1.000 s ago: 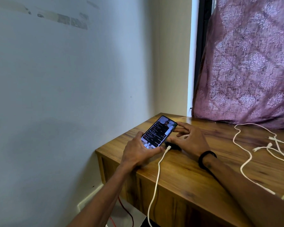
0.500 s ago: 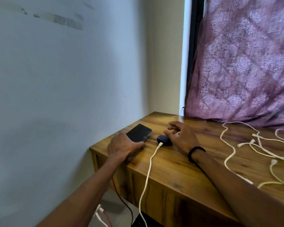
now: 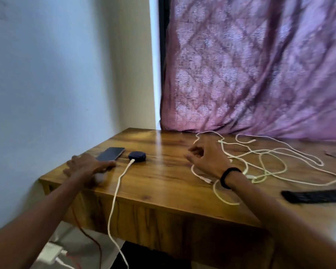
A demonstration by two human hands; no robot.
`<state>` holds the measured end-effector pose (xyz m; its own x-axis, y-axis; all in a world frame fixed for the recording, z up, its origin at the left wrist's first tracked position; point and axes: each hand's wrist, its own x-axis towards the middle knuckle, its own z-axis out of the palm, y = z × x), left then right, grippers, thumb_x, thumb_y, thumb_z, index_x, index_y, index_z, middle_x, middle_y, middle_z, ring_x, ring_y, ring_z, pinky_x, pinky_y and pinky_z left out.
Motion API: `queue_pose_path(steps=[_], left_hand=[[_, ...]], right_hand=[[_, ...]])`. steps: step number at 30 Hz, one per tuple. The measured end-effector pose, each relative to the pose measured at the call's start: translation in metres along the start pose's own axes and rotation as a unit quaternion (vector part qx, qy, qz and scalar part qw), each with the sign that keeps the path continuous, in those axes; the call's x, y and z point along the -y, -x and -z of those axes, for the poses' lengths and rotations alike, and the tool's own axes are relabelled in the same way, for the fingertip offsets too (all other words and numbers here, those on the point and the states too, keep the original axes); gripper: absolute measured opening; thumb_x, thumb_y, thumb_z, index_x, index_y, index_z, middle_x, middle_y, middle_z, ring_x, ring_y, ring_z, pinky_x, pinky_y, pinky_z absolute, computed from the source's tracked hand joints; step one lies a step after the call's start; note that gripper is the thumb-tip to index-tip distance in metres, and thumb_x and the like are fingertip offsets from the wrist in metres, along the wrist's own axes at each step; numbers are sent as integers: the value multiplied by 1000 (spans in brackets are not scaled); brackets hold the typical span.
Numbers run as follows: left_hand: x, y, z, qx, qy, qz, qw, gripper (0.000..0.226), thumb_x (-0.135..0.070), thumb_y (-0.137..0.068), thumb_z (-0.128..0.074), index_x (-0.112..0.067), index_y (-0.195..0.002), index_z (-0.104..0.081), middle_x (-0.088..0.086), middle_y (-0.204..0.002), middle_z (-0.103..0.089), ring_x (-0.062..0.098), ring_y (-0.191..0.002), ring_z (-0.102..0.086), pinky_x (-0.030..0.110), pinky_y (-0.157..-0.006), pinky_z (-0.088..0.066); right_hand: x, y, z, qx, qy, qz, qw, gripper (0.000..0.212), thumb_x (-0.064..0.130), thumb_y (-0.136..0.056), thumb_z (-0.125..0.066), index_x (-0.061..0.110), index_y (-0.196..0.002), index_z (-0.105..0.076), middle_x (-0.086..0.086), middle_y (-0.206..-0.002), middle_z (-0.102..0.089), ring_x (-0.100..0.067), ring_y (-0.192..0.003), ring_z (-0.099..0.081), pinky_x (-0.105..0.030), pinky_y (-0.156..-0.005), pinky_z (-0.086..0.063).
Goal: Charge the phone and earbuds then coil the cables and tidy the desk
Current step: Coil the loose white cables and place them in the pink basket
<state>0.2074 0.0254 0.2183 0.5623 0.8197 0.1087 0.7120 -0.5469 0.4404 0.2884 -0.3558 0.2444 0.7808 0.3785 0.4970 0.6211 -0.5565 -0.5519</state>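
At the desk's [image 3: 163, 183] left corner, beside a wall, the phone [image 3: 111, 153] lies flat with its screen dark, just beyond the fingertips of the person's left hand [image 3: 87, 166], which is blurred; the fingers look stretched over the wood near the phone's lower end, gripping nothing that can be made out, though contact with the phone cannot be told. Just right of those fingers sits the round dark earbuds case [image 3: 137, 156], a white charging cable [image 3: 115, 193] plugged into its near side and trailing over the desk edge toward a white power strip [image 3: 50, 253] on the floor. Whether the phone is also plugged in cannot be seen. Farther right, the right hand [image 3: 206, 159], a black band on its wrist, hovers with fingers loosely curled and empty, a tangle of loose white cables [image 3: 260, 162] spread just past and behind them, below a purple curtain [image 3: 260, 65]. A black remote-like object [image 3: 314, 196] lies near the forearm. Charging of the earbuds appears under way; coiling the cables and tidying the desk look entirely undone.
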Motion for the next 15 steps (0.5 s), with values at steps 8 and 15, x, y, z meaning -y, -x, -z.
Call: queue_pose_path(steps=[8,15], left_hand=[[-105,83,-12,-76,179,-471,861,31,-35,-85,-70,-26,-115,-66,1,-100,-66,17,-83,-63,44,-82,-57],[-199,116,-112,-14,129,-646,752,26,-29,-98,-47,-25,-119,-62,9,-120,-60,31,-109,-56,49,-99,-48]], right_hand=[[-21,36,28,96,146,-65,982,55,80,-63,-73,30,-86,-75,17,-83,-72,2,-77,-65,-29,-71,-58],[-35,-16,20,144,187,13,972,20,13,-94,-56,19,-74,-56,-10,-92,-71,-24,-81,-60,-26,-63,-31]])
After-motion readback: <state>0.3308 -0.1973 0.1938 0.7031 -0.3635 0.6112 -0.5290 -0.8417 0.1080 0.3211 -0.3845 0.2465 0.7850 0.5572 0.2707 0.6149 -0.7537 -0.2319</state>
